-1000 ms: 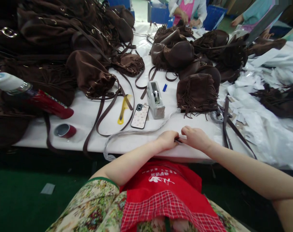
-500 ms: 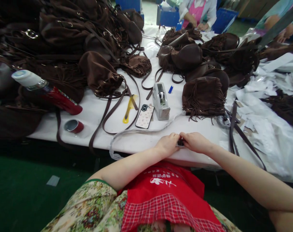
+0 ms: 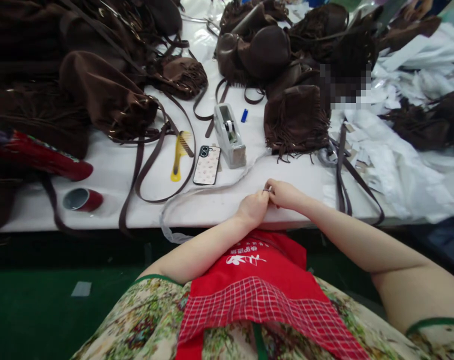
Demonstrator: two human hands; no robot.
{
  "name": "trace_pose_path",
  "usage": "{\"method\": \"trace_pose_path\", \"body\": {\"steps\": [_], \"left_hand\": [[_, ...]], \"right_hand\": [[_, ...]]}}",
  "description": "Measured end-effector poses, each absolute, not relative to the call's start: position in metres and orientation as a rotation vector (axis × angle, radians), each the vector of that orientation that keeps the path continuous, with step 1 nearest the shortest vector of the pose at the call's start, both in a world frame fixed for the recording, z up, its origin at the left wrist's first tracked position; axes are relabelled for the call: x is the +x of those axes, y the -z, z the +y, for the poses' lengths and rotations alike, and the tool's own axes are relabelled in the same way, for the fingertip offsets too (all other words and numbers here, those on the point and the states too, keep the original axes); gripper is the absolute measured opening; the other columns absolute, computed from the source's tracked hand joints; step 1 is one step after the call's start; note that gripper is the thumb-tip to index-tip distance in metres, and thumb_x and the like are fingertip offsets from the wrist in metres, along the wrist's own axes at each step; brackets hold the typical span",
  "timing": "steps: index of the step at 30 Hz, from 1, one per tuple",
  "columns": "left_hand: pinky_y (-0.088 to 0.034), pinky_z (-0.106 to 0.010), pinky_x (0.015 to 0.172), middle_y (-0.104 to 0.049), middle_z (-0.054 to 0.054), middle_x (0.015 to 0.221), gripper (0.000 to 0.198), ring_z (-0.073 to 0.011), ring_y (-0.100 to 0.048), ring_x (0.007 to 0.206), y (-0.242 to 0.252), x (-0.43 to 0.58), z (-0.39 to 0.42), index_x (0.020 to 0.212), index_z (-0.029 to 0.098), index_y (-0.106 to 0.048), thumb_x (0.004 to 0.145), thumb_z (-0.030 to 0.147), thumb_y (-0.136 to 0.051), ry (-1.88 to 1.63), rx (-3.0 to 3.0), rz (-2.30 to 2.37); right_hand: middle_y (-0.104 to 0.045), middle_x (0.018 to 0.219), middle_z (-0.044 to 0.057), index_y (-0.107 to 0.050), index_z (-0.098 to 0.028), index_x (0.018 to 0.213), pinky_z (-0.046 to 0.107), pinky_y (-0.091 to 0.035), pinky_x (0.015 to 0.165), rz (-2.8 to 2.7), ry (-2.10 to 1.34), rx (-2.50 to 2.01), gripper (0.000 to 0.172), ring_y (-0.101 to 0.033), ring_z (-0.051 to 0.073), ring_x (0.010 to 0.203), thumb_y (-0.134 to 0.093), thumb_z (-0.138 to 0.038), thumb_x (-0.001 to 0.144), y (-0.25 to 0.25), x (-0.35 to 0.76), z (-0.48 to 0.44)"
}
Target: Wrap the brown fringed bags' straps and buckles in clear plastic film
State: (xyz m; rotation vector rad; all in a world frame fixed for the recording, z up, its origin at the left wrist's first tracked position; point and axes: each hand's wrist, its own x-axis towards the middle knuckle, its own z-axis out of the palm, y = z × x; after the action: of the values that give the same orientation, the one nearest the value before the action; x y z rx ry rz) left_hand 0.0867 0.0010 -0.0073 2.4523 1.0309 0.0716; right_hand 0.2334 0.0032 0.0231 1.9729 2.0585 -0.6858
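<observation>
Near the table's front edge my left hand [image 3: 253, 207] and my right hand [image 3: 286, 194] meet fingertip to fingertip, both closed. A sliver of something small and dark [image 3: 266, 190] shows where they touch; most of it is hidden by the fingers, and its kind cannot be made out. Just beyond them a clear plastic strip [image 3: 227, 184] curves across the white table [image 3: 219, 210]. Farther off lie a phone [image 3: 207, 165] in a patterned case, a grey tape dispenser [image 3: 230, 137] and a yellow comb [image 3: 179, 157]. A fringed brown bag [image 3: 296, 117] sits beyond my right hand.
Brown bags [image 3: 99, 95] with long straps are heaped at the left. In front of them are a red bottle [image 3: 50, 157] and a red cup [image 3: 85, 199] on its side. More bags [image 3: 268, 52] stand at the back, and white paper [image 3: 403, 165] piles up at the right.
My view has tilted down and shifted right. Both hands stay together at the table edge; the dark thing between them shows less than before.
</observation>
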Motion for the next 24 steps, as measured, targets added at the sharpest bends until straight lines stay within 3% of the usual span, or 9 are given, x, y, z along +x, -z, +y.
{"method": "trace_pose_path", "body": {"steps": [4, 7, 10, 14, 17, 20, 24], "left_hand": [[-0.05, -0.029, 0.072, -0.059, -0.008, 0.1, 0.025, -0.0197, -0.064, 0.087, 0.002, 0.066, -0.003, 0.116, 0.02, -0.051, 0.097, 0.021, -0.035, -0.016, 2.567, 0.98], [-0.051, -0.029, 0.07, -0.058, -0.008, 0.103, 0.03, -0.02, -0.064, 0.087, -0.002, 0.05, 0.0, 0.125, 0.022, -0.047, 0.098, 0.022, -0.033, 0.028, 2.647, 0.967], [-0.051, -0.03, 0.069, -0.058, -0.01, 0.106, 0.03, -0.0211, -0.064, 0.088, -0.003, 0.048, 0.003, 0.12, 0.02, -0.05, 0.099, 0.024, -0.029, 0.034, 2.696, 0.87], [-0.052, -0.03, 0.067, -0.059, -0.011, 0.1, 0.029, -0.0214, -0.065, 0.085, -0.001, 0.062, 0.001, 0.11, 0.014, -0.053, 0.096, 0.015, -0.028, 0.013, 2.664, 0.883], [-0.052, -0.028, 0.066, -0.059, -0.01, 0.096, 0.029, -0.0199, -0.065, 0.082, 0.002, 0.073, -0.003, 0.107, 0.013, -0.053, 0.095, 0.01, -0.027, -0.009, 2.598, 1.008], [-0.052, -0.028, 0.065, -0.059, -0.009, 0.096, 0.028, -0.0186, -0.065, 0.08, 0.004, 0.072, -0.006, 0.107, 0.014, -0.053, 0.095, 0.011, -0.027, -0.022, 2.608, 1.022], [-0.052, -0.029, 0.065, -0.057, -0.009, 0.1, 0.03, -0.0193, -0.064, 0.083, 0.004, 0.05, -0.001, 0.123, 0.018, -0.047, 0.096, 0.016, -0.034, -0.062, 2.731, 0.954]], "right_hand": [[-0.072, 0.089, 0.008, -0.058, -0.02, 0.106, 0.027, -0.037, 0.065, 2.173, 0.623, 1.825, 0.022, -0.065, 0.022, 0.081, -0.047, -0.025, 0.087, -0.028, 0.235, 0.005], [-0.072, 0.091, 0.008, -0.06, -0.022, 0.101, 0.028, -0.037, 0.067, 2.398, 0.529, 1.419, 0.021, -0.065, 0.022, 0.083, -0.044, -0.022, 0.089, -0.034, 0.237, 0.011], [-0.071, 0.094, 0.008, -0.062, -0.021, 0.097, 0.029, -0.037, 0.07, 2.499, 0.507, 1.229, 0.022, -0.065, 0.022, 0.085, -0.042, -0.021, 0.09, -0.037, 0.237, 0.017], [-0.071, 0.094, 0.008, -0.061, -0.019, 0.104, 0.028, -0.039, 0.07, 2.299, 0.638, 1.698, 0.023, -0.064, 0.022, 0.086, -0.053, -0.028, 0.085, -0.036, 0.232, 0.015], [-0.071, 0.079, 0.006, -0.059, -0.016, 0.107, 0.025, -0.039, 0.062, 2.066, 0.674, 2.011, 0.025, -0.064, 0.018, 0.07, -0.05, -0.024, 0.085, -0.029, 0.225, 0.005], [-0.071, 0.076, 0.004, -0.056, -0.017, 0.109, 0.023, -0.037, 0.058, 2.051, 0.641, 2.048, 0.025, -0.062, 0.015, 0.063, -0.043, -0.022, 0.088, -0.022, 0.222, -0.003], [-0.071, 0.081, 0.004, -0.057, -0.02, 0.107, 0.024, -0.035, 0.06, 2.127, 0.632, 1.982, 0.024, -0.063, 0.017, 0.071, -0.048, -0.022, 0.086, -0.022, 0.227, -0.002]]}}
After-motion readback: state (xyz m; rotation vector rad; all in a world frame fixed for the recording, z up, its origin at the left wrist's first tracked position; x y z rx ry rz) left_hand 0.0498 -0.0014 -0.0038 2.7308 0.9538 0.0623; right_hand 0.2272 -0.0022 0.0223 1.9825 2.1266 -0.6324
